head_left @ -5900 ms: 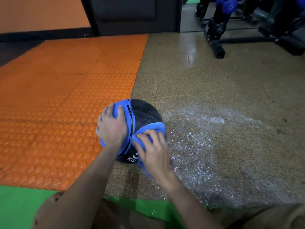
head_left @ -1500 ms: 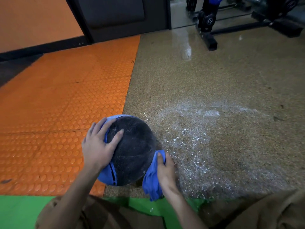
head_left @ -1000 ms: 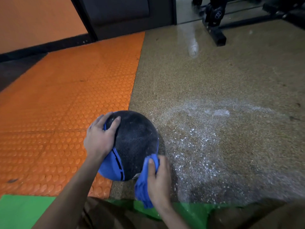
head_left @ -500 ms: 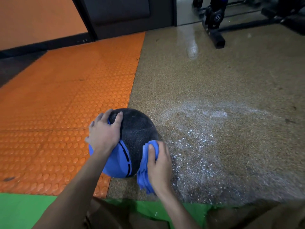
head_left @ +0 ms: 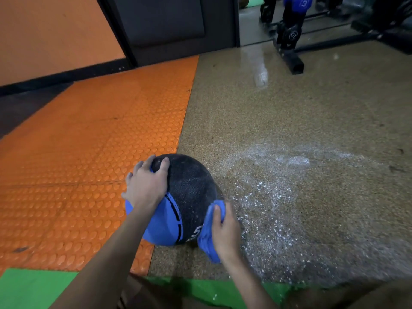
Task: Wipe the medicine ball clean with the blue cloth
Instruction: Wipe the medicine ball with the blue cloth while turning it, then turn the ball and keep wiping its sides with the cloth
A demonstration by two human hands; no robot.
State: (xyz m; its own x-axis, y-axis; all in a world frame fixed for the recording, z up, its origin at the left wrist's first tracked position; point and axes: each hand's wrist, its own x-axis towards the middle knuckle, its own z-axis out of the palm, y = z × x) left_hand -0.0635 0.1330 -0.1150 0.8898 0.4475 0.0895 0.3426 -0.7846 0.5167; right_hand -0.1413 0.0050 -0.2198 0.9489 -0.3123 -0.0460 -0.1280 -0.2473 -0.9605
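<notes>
Ball (head_left: 191, 192) sits on the speckled floor (head_left: 289, 108), right at its seam with the orange mat (head_left: 78, 152) and close to the near edge by the green strip (head_left: 33, 288). Black side is up, blue panel faces the person, and a "5" shows low down.

Left hand (head_left: 146, 186) is on the ball's top-left, fingers spread and curved over the crown, gripping it. Likely a brace so the ball doesn't roll off under wiping pressure, and to turn it.

Right hand (head_left: 225, 233) holds the cloth (head_left: 208, 237) bunched up, thumb on top and fingers wrapped round it, pressed to the ball's lower right side next to the floor. The wad gives a thick pad and firm contact on the curve.

White wet-looking spatter (head_left: 278, 197) lies on the floor just right of the ball. A rack (head_left: 289, 56) stands at the far edge, well apart.

Judgement: mid-wipe, working the low right flank. The underside can't be seen, so it probably needs a turn.
</notes>
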